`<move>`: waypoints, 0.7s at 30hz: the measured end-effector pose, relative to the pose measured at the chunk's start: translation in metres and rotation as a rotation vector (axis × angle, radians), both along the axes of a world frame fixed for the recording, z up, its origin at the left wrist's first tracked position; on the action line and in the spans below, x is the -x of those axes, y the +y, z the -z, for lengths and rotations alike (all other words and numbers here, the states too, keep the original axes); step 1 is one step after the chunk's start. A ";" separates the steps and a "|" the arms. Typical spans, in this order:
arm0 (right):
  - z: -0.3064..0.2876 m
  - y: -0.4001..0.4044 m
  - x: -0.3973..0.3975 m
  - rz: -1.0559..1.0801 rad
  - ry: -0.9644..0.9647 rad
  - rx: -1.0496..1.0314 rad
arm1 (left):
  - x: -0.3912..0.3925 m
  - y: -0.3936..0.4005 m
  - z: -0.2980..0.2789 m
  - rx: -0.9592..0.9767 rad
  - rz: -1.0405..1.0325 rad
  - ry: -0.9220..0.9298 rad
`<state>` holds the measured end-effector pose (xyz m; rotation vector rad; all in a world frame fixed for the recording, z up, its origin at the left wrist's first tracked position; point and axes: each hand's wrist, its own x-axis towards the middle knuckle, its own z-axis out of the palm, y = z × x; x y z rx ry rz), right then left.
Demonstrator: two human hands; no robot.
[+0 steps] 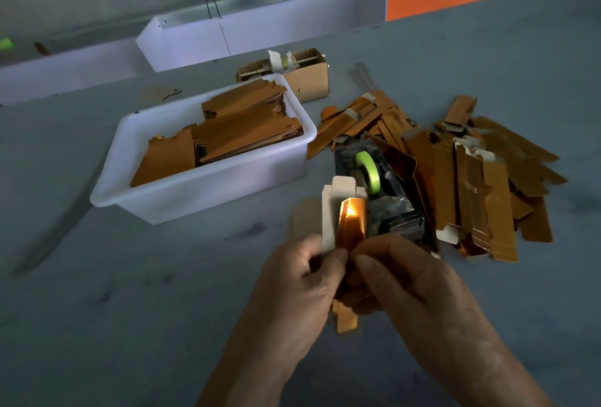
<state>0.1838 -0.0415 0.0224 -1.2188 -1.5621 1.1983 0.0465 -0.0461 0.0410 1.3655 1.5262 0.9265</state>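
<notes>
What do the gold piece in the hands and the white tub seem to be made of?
The gold piece looks like thin cardboard with a shiny metallic foil face: it glints, and its flaps show plain pale board. The white tub looks like smooth, matte plastic, judging by its rounded moulded rim.

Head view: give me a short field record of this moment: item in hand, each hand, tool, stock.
item in hand: gold carton, partly opened, pale inside showing, end flaps up
left hand: pinches the carton's lower left edge
right hand: pinches the carton's lower right side
tool: tape dispenser with green tape roll, on the table just behind the carton
stock, left: white tub holding stacked flat blanks
stock, right: loose pile of gold cartons on the table
behind tub: cardboard box
</notes>
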 end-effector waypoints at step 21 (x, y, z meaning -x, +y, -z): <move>0.001 0.004 -0.004 0.215 0.340 0.237 | -0.020 -0.011 0.010 -0.264 -0.261 0.171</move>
